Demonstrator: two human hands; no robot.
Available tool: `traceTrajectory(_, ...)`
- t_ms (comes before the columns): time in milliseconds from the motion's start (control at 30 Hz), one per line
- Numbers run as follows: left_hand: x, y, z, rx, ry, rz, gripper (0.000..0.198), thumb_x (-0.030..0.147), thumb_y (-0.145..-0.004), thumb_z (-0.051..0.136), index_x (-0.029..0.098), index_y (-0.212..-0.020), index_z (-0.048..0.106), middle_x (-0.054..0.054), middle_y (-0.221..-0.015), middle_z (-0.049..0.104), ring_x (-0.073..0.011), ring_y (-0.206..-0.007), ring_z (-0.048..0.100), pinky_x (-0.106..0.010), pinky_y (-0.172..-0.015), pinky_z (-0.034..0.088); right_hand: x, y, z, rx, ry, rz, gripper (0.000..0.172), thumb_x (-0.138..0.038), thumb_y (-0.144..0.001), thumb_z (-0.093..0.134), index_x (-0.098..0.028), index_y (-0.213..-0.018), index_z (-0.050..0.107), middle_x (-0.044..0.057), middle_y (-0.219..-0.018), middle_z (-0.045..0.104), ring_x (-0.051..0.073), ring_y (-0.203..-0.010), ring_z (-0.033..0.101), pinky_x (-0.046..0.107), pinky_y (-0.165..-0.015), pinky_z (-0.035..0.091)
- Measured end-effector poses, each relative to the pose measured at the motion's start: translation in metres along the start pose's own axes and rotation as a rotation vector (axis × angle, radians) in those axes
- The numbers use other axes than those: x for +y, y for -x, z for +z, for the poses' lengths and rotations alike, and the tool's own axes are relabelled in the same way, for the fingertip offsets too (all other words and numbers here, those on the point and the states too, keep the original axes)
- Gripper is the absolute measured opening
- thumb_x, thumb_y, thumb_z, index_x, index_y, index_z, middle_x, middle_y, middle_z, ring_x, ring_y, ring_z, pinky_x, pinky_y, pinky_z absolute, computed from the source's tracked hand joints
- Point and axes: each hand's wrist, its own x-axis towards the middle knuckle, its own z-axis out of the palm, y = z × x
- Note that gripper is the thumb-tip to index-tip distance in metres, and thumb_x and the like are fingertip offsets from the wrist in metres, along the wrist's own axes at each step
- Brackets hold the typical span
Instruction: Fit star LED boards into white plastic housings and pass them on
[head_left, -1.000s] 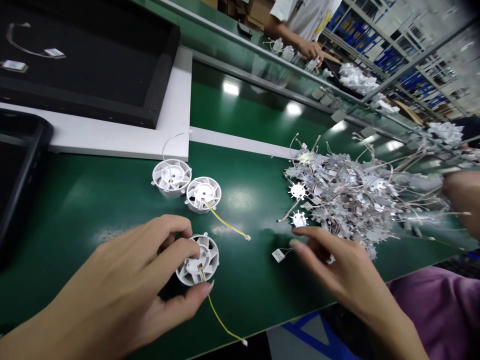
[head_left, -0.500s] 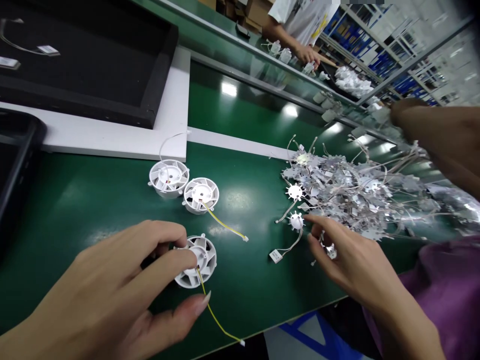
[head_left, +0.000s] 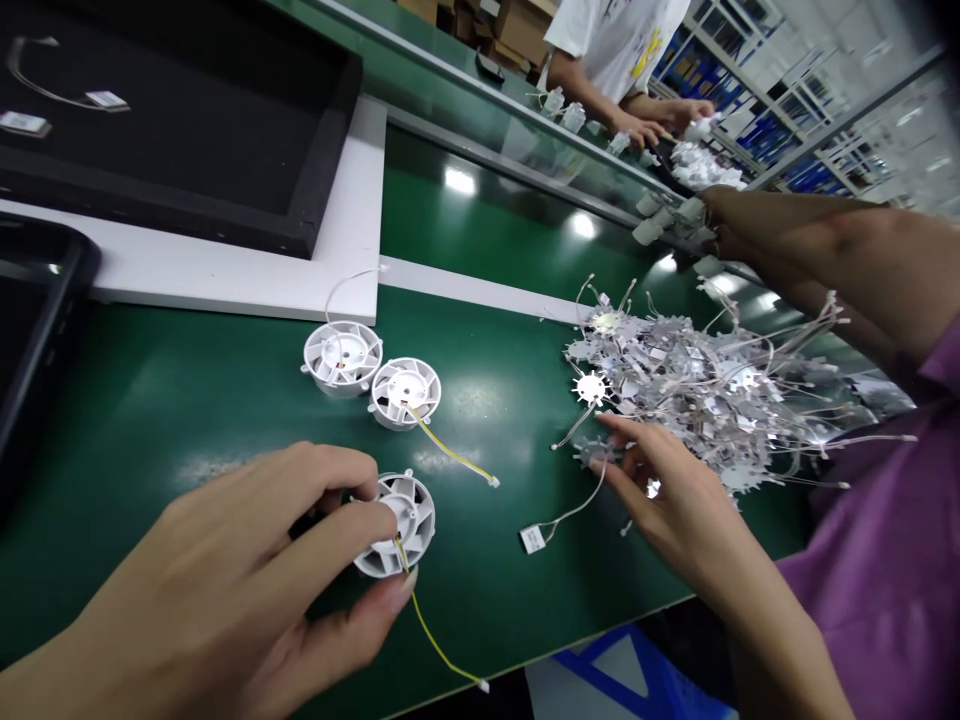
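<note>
My left hand (head_left: 225, 565) grips a white plastic fan housing (head_left: 397, 525) by its hub and rim, with a yellow wire (head_left: 431, 635) trailing from it. Two more housings (head_left: 342, 358) (head_left: 405, 392) sit beyond it, apart from my fingers. My right hand (head_left: 667, 495) pinches a star-shaped metal LED board (head_left: 592, 452) at the edge of a tangled pile of wired boards (head_left: 705, 400). A thin wire runs from that board to a small white tag (head_left: 532, 539). Something shiny shows between my right fingers, too small to identify.
A co-worker's bare forearms (head_left: 817, 250) and purple sleeve (head_left: 885, 560) reach in from the right. Across a glass divider (head_left: 570, 150), another person (head_left: 615, 40) handles white parts. A black-lined tray (head_left: 180, 130) on a white board and a dark tablet (head_left: 37, 330) stand left on the green bench (head_left: 187, 400).
The co-worker's arms have swung up and away from the pile, which now lies lower and more compact. The white tag has slid left with the star board's wire. My left hand stays on the housing.
</note>
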Motion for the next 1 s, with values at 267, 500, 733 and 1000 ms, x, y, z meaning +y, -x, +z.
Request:
traceTrajectory(267, 0.001, 0.0, -0.001, -0.01, -0.019, 0.023, 0.008, 0.019, -0.097, 0.054, 0.024, -0.097, 0.06, 0.0, -0.097, 0.063, -0.014, -0.077, 0.06, -0.03, -0.062, 0.045, -0.008, 0.009, -0.008, -0.122, -0.148, 0.018, 0.032, -0.05, -0.101, 0.053, -0.023, -0.114, 0.066, 0.008, -0.105, 0.064, 0.019, -0.077, 0.065, 0.033, -0.068, 0.054)
traceTrajectory(500, 0.001, -0.001, -0.002, -0.036, -0.008, 0.043, 0.009, 0.018, -0.097, 0.053, 0.023, -0.098, 0.06, 0.0, -0.098, 0.062, -0.0134, -0.079, 0.061, -0.029, -0.064, 0.047, -0.006, 0.017, -0.017, -0.22, -0.216, 0.007, 0.025, -0.046, -0.102, 0.053, -0.028, -0.111, 0.067, 0.004, -0.102, 0.072, 0.02, -0.089, 0.07, 0.031, -0.074, 0.055)
traceTrajectory(733, 0.0, -0.002, -0.004, -0.04, 0.001, 0.05, 0.008, 0.018, -0.096, 0.055, 0.024, -0.099, 0.06, -0.001, -0.097, 0.063, -0.0138, -0.078, 0.061, -0.028, -0.063, 0.048, -0.007, 0.013, -0.019, -0.229, -0.271, 0.055, 0.035, -0.055, -0.096, 0.061, -0.023, -0.085, 0.069, 0.003, -0.082, 0.072, 0.019, -0.072, 0.069, 0.028, -0.061, 0.053)
traceTrajectory(1000, 0.001, -0.004, -0.003, -0.017, 0.013, 0.047, 0.008, 0.017, -0.095, 0.055, 0.023, -0.097, 0.061, 0.0, -0.095, 0.062, -0.0132, -0.078, 0.06, -0.027, -0.064, 0.047, -0.016, 0.01, -0.026, -0.417, -0.397, 0.138, 0.025, -0.045, -0.092, 0.068, -0.024, -0.079, 0.065, 0.0, -0.077, 0.068, 0.017, -0.071, 0.064, 0.027, -0.063, 0.05)
